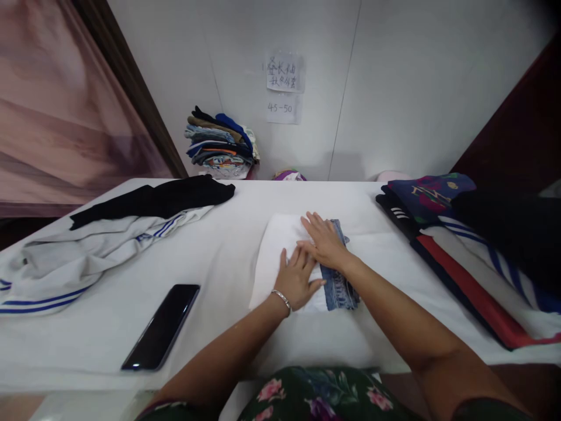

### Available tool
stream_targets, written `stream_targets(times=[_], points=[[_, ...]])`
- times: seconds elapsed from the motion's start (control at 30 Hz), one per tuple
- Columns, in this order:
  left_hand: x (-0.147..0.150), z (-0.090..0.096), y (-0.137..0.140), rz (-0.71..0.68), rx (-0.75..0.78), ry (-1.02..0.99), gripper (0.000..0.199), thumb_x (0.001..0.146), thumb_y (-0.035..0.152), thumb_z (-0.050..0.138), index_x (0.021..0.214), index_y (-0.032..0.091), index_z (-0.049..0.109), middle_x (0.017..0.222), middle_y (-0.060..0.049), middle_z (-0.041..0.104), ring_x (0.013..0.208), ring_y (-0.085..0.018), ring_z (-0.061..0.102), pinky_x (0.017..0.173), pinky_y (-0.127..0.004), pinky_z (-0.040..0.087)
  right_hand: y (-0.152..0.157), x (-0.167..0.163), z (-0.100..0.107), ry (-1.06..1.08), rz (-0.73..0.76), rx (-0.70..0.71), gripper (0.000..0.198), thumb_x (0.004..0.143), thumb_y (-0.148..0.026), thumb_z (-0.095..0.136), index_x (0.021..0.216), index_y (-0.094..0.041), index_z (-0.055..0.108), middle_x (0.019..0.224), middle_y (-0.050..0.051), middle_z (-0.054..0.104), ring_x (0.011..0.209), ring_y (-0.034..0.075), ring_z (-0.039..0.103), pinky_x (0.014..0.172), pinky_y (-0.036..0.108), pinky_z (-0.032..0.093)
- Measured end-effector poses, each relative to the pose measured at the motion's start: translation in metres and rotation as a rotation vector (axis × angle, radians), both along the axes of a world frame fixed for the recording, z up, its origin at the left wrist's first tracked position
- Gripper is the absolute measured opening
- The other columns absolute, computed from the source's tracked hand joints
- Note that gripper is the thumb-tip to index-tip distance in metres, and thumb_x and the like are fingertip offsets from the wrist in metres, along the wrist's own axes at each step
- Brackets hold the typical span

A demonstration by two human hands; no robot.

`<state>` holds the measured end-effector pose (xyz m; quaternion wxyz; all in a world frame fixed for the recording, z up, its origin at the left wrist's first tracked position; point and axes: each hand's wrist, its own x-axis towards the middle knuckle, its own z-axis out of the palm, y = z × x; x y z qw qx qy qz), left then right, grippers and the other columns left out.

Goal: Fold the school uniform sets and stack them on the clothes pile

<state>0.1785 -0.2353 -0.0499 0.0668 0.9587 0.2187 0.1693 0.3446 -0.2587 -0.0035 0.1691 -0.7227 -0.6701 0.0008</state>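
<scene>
A folded white garment [272, 245] with a strip of blue denim [338, 292] along its right side lies flat on the table in front of me. My left hand [299, 278], with a silver bracelet at the wrist, rests palm down on the white cloth, its fingers spread. Just above and to the right, my right hand [324, 240] also lies flat, across the white part and the upper end of the denim. The two hands meet near the fingertips. Neither hand grips the cloth.
A phone [162, 327] lies front left. Behind it are a white garment with blue stripes [109, 242] and a black garment [162, 199]. Several folded clothes [473, 269] cover the table's right side. Beyond the far edge stands a clothes pile [221, 143]; paper signs [284, 88] hang on the wall.
</scene>
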Motion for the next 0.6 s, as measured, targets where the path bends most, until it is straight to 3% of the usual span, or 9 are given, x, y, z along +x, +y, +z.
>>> stream_targets(times=[0.1, 0.17, 0.37, 0.6], points=[[0.003, -0.011, 0.000, -0.021, 0.003, 0.015, 0.060, 0.090, 0.055, 0.039, 0.141, 0.023, 0.041, 0.151, -0.013, 0.033, 0.140, -0.031, 0.024, 0.112, -0.060, 0.009, 0.026, 0.022, -0.020, 0.048, -0.067, -0.260, 0.068, 0.092, -0.059, 0.031, 0.148, -0.021, 0.027, 0.156, 0.009, 0.020, 0.144, 0.027, 0.012, 0.114, 0.050, 0.009], [0.003, -0.019, 0.000, -0.021, 0.001, 0.027, 0.058, 0.091, 0.053, 0.037, 0.140, 0.022, 0.041, 0.151, -0.013, 0.034, 0.140, -0.030, 0.025, 0.113, -0.058, 0.009, 0.035, 0.037, -0.035, 0.103, -0.111, -0.350, 0.073, 0.090, -0.063, 0.031, 0.148, -0.020, 0.025, 0.156, 0.010, 0.020, 0.144, 0.027, 0.014, 0.114, 0.048, 0.012], [0.004, -0.028, 0.000, -0.014, 0.020, 0.029, 0.059, 0.092, 0.052, 0.035, 0.142, 0.021, 0.038, 0.152, -0.013, 0.031, 0.142, -0.029, 0.021, 0.113, -0.058, 0.008, 0.036, 0.052, -0.054, 0.188, -0.105, -0.306, 0.075, 0.088, -0.067, 0.031, 0.148, -0.023, 0.026, 0.156, 0.006, 0.019, 0.145, 0.024, 0.012, 0.116, 0.046, 0.010], [0.005, -0.029, 0.001, 0.000, 0.061, 0.024, 0.058, 0.092, 0.052, 0.036, 0.142, 0.023, 0.039, 0.152, -0.010, 0.033, 0.141, -0.028, 0.024, 0.114, -0.057, 0.012, 0.026, 0.046, -0.038, 0.286, -0.132, -0.270, 0.065, 0.090, -0.056, 0.041, 0.144, -0.019, 0.036, 0.154, 0.009, 0.027, 0.143, 0.023, 0.020, 0.116, 0.040, 0.015]])
